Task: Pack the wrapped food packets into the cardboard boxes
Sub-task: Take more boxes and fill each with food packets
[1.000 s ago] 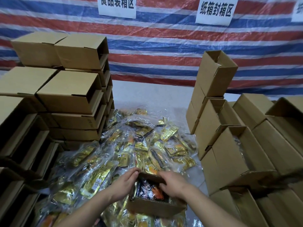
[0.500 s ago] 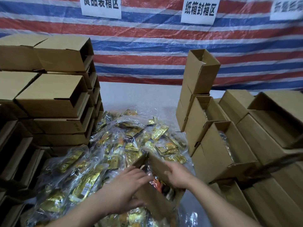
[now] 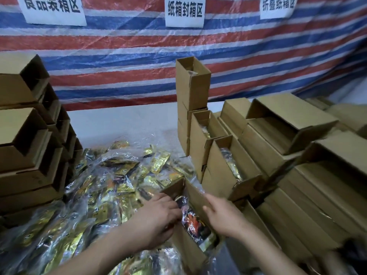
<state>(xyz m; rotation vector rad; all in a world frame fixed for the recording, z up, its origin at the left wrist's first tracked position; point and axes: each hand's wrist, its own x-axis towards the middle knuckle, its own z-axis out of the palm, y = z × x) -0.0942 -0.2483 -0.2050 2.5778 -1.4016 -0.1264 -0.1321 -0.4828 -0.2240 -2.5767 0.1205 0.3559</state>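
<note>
**Both hands on one open box, packets inside**

Left hand (image 3: 158,219): fingers curled over the near-left rim of the open cardboard box (image 3: 195,197), fingertips down at the clear wrap of the packets inside. Looks like a pinch on the wrap or the box edge; can't tell which, blur hides the fingertips.

Right hand (image 3: 222,217): palm against the box's right wall, fingers curled over the top edge, thumb toward the opening. It grips the wall.

The box sits tilted, opening up and slightly toward the camera, resting on the heap. Inside it: dark wrapped packets in box (image 3: 193,223) with an orange print, filling the lower part.

The loose packet pile (image 3: 111,185), gold and black in clear film, spreads over the white table (image 3: 123,124) to the left of and behind the held box, touching it.

Left side: stack of boxes on left (image 3: 25,147), lying on their sides with the open ends facing right, several tiers high.

Right side: rows of boxes on right (image 3: 224,169), openings up. The nearest two show gold packets inside. Tallest one stands upright at the back of that group. Further right, more boxes stacked on top, one open end facing the camera.

Backdrop: red, white and blue striped tarp (image 3: 123,62) with three white paper signs (image 3: 184,11) printed with Chinese characters.
</note>
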